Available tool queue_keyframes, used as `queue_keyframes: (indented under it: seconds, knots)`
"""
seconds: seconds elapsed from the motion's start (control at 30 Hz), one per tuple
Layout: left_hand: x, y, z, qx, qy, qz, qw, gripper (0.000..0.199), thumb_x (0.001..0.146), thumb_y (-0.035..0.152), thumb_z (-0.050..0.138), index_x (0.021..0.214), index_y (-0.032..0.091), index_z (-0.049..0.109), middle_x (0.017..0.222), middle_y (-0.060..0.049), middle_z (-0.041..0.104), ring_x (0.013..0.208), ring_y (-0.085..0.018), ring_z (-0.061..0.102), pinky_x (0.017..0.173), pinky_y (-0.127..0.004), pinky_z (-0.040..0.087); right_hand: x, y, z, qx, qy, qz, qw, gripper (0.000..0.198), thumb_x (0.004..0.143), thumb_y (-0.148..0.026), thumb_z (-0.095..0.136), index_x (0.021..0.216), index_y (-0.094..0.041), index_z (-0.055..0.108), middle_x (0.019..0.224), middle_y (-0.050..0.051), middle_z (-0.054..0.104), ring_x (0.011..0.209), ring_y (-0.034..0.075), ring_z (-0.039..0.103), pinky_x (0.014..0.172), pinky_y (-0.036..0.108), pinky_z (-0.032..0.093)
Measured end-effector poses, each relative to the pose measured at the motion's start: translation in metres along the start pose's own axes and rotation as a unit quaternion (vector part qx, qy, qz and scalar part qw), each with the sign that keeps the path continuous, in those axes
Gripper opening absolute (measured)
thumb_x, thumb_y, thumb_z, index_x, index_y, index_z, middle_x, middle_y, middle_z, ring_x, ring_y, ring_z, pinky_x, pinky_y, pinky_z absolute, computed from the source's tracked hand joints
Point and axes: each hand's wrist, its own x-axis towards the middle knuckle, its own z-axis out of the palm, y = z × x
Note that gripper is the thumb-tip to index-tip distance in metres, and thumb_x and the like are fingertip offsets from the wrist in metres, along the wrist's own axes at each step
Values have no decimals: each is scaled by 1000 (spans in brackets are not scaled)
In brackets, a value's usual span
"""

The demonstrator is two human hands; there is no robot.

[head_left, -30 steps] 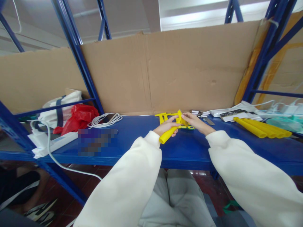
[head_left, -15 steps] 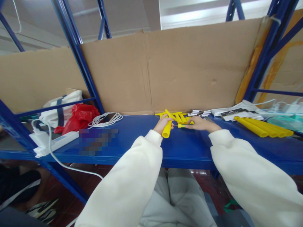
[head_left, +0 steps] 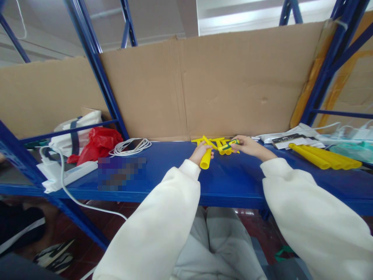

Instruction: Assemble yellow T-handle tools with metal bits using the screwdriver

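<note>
My left hand (head_left: 201,153) is closed around a yellow hollow tube (head_left: 205,159), its open round end pointing toward me and its far end reaching past my fingers. In my right hand (head_left: 243,146) is what looks like a screwdriver (head_left: 229,146), with a yellow and dark green handle pinched between the fingers. Its shaft does not show clearly. Just behind both hands lies a group of yellow tubular pieces (head_left: 217,140), some with a crosspiece, partly covered by my hands.
Right of my hands are several long yellow tubes (head_left: 323,155) and black-and-white packets (head_left: 294,140). On the left are a coiled white cable (head_left: 131,147), a red plastic bag (head_left: 100,144) and a power strip (head_left: 78,173). A cardboard wall (head_left: 227,85) backs the blue shelf (head_left: 169,175).
My right hand has lifted slightly and turned, so the screwdriver's green-marked handle now shows. My left hand holds the tube in nearly the same place.
</note>
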Motion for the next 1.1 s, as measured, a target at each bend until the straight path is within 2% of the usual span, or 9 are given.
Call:
queue_keyframes:
  seconds: [0.07, 0.17, 0.37, 0.47, 0.83, 1.1]
  knots:
    - [-1, 1, 1, 3, 1, -3, 1000, 36, 86, 3, 50, 116, 20, 46, 71, 4, 53, 42, -7, 47, 40, -16, 40, 1, -8, 3, 48, 40, 0, 998, 44, 68, -61, 78, 82, -24, 58, 63, 0, 63, 55, 17, 60, 56, 31, 50]
    - [-3, 1, 2, 3, 3, 0, 1000, 31, 87, 2, 49, 113, 20, 46, 71, 3, 53, 42, -7, 47, 40, -16, 39, 1, -15, 4, 65, 108, -5, 992, 50, 69, -68, 75, 80, -24, 56, 60, -2, 58, 48, 14, 53, 51, 30, 46]
    - [-4, 2, 2, 8, -2, -3, 1000, 28, 89, 2, 47, 111, 20, 45, 72, 3, 53, 42, -6, 46, 39, -15, 36, 0, -15, -4, 86, 230, -10, 969, 51, 77, -74, 67, 80, -25, 53, 55, -4, 52, 47, 13, 49, 48, 28, 40]
    - [-4, 2, 2, 9, -5, 0, 1000, 30, 88, 2, 48, 112, 20, 46, 70, 4, 52, 42, -7, 46, 38, -15, 37, 0, -15, -5, 120, 269, -5, 956, 50, 79, -73, 65, 82, -25, 52, 55, -4, 50, 47, 14, 48, 48, 28, 41]
    - [-6, 5, 1, 50, -28, -10, 998, 39, 87, 1, 47, 122, 18, 45, 78, 1, 56, 41, -7, 46, 39, -19, 39, -1, -29, -1, 226, 266, 12, 937, 45, 83, -60, 72, 71, -23, 50, 49, -7, 47, 40, 8, 43, 39, 19, 35]
    - [-11, 4, 4, 79, -22, -3, 997, 49, 87, 3, 47, 133, 18, 43, 81, 0, 57, 42, -7, 46, 40, -20, 40, -4, -37, 3, 241, 276, 23, 930, 38, 88, -48, 72, 71, -21, 52, 48, -7, 49, 38, 6, 42, 38, 16, 32]
